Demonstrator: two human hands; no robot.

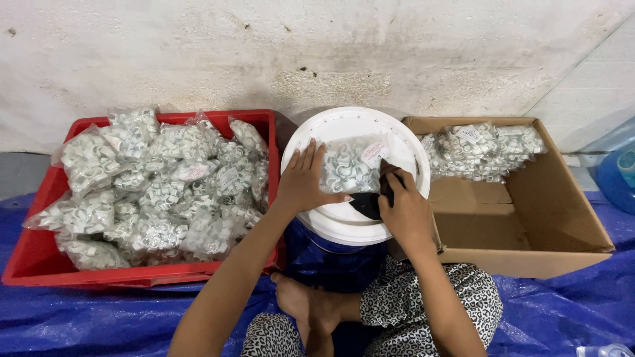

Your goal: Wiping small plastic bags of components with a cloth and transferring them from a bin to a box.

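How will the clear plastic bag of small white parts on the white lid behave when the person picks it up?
The bag will probably sag and bend, since it is thin film filled with loose white pieces. It looks light for its size, as the left hand keeps it flat with spread fingers only. The glossy film may be a little slippery on the smooth white lid.

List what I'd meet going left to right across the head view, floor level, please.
Red crate heaped with clear packets of white clips → left hand flat on a packet atop the white bucket lid → right hand with a black tool → cardboard box → blue container.
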